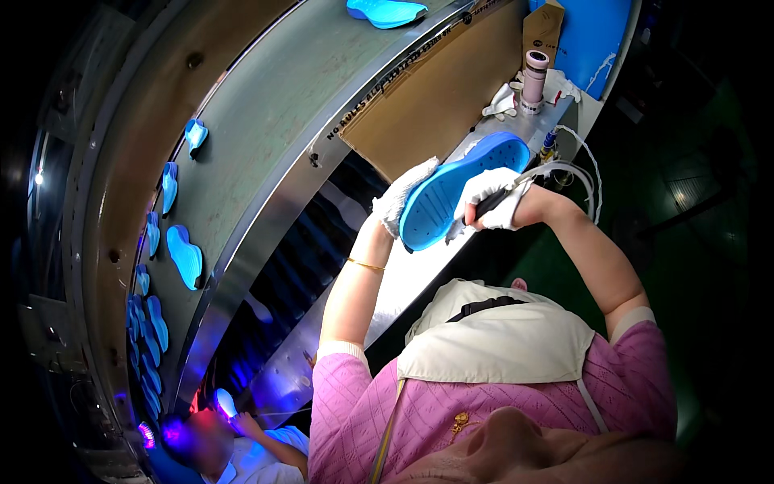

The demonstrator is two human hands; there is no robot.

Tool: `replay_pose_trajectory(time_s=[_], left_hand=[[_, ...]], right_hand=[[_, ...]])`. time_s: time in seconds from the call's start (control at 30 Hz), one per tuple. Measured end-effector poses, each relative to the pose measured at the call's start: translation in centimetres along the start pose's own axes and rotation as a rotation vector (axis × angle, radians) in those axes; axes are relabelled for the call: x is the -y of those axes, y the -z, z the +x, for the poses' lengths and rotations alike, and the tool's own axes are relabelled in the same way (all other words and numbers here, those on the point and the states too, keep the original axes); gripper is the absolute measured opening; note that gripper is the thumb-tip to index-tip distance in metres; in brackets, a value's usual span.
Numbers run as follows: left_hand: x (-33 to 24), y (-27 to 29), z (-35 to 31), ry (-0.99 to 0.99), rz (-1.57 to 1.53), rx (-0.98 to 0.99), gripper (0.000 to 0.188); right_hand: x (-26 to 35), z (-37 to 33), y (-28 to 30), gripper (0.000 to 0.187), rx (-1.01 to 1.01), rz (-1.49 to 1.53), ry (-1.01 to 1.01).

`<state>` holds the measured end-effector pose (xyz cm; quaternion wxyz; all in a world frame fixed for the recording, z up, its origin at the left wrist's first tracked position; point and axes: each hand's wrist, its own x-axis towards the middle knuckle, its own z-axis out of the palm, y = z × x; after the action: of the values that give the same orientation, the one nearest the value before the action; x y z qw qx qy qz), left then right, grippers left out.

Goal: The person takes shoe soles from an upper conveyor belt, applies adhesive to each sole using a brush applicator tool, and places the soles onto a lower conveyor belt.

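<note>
A blue foam shoe sole (435,198) with a ridged, dotted inner surface is held up in front of me, tilted. My left hand (405,194), in a white glove, is closed round its left edge. Over the sole's right edge, my right hand (493,196) wears a white glove that leaves some fingertips bare. Its fingers are wrapped round a slim dark pen-like tool (489,204), from which a pale tube (564,165) seems to run. The tool's tip points at the sole's lower right edge; whether it touches cannot be made out.
A curved conveyor belt (266,105) on the left carries several blue soles (185,256). A cardboard sheet (443,89) leans beside a metal ledge holding a pink bottle (534,81) and white gloves (501,101). A co-worker (270,452) sits at lower left with a lit sole.
</note>
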<state>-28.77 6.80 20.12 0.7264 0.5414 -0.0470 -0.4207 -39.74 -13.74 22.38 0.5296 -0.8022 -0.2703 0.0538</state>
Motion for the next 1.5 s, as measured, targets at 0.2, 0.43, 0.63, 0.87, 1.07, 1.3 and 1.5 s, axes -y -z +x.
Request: replay_pose_trajectory(time_s=[0.2,0.43,0.63,0.87,1.07,1.3,1.5], left_hand=[[-1.1,-1.5,-1.2,0.131,0.05,0.133,0.055],[1.6,-1.5,-0.6,-0.264,-0.447,0.233,0.059],[3.8,-0.8,1.0,-0.424,-0.613,0.323,0.078],[4.1,-3.0,0.2,-0.465,-0.646,0.029,0.054],[4.6,-1.0,-0.1,-0.417,-0.614,0.182,0.066],[5.1,-3.5,-2.5,-0.273,-0.618,0.305,0.077],[5.2,-3.2,-3.9,-0.173,-0.632,0.447,0.079]], right_hand=[[-1.2,-1.0,1.8,0.012,-0.001,-0.098,-0.078],[-0.2,-1.5,-1.7,0.011,-0.441,0.34,0.049],[1.0,-1.0,-6.1,0.006,-0.418,0.038,0.241],[0.5,1.3,-3.5,0.012,-0.685,-0.218,0.346],[2.2,0.6,-4.2,0.012,-0.424,0.221,0.211],[-0.9,2.0,3.3,0.008,-0.43,0.268,-0.053],[-0.8,3.0,4.2,0.004,-0.837,0.236,0.065]])
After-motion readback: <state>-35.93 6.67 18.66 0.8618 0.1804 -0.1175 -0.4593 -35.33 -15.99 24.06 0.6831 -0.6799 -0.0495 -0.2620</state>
